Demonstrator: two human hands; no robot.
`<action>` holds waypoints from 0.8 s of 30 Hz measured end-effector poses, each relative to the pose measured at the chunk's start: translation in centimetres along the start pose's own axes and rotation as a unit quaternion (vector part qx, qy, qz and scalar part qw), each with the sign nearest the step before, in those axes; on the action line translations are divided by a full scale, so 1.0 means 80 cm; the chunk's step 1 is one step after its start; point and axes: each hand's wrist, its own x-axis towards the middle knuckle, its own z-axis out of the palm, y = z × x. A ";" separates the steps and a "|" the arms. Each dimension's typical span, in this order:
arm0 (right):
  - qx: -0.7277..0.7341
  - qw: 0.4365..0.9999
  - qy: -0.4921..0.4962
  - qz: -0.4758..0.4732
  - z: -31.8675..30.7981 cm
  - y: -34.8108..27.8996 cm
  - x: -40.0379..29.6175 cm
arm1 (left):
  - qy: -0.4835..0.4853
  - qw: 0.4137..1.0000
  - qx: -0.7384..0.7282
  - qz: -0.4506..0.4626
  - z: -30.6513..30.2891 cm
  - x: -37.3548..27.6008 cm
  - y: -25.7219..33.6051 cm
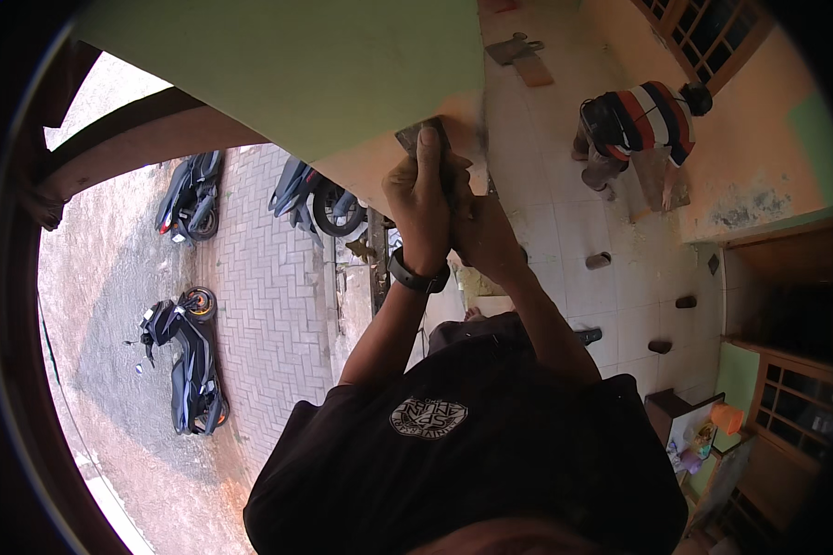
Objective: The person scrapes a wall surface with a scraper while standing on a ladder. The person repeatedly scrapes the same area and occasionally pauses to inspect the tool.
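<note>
Both my hands are raised together in front of a wall (319, 76) painted green, with a peach-coloured area low on it. My left hand (420, 187), with a black watch (418, 274) on its wrist, grips a flat dark scraper-like tool (416, 133), its thumb laid along it. My right hand (473, 222) is closed around the tool's lower part, right beside the left hand. The tool's far end lies against or just before the wall where green meets peach; actual contact cannot be told. My fingers hide most of the handle.
At the right a co-worker (638, 121) bends towards a peach wall (736, 166) with a dark stained patch. Flat tools (531, 69) lie on the tiled floor (583, 229), as do scattered sandals (598, 260). Several motorcycles (194, 368) stand outside on the left. A small table (684, 423) holds assorted items.
</note>
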 end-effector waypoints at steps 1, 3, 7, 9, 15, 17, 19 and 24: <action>-0.018 0.998 0.040 -0.042 0.006 0.011 0.002 | 0.011 1.000 0.020 -0.013 0.000 0.000 -0.003; 0.001 0.997 0.072 -0.031 0.028 0.023 0.001 | 0.039 0.996 0.065 -0.036 -0.012 -0.006 -0.014; 0.074 0.997 0.010 0.018 0.023 -0.003 0.002 | 0.010 0.998 0.054 0.016 -0.013 0.003 0.005; 0.005 0.999 0.008 0.040 0.026 -0.003 0.004 | 0.023 0.999 0.045 -0.009 -0.020 0.001 -0.004; 0.018 0.999 -0.022 -0.031 0.025 0.003 0.010 | 0.012 0.999 0.035 0.016 -0.018 0.004 0.011; 0.023 0.999 0.034 -0.016 0.040 0.007 0.001 | 0.032 0.997 0.066 0.014 -0.028 -0.004 -0.004; 0.015 0.999 0.033 0.038 0.046 -0.008 -0.001 | 0.058 0.994 0.089 0.001 -0.034 -0.005 -0.009; -0.004 1.000 0.000 0.029 0.050 0.004 0.006 | 0.032 0.993 0.109 0.019 -0.038 -0.003 0.004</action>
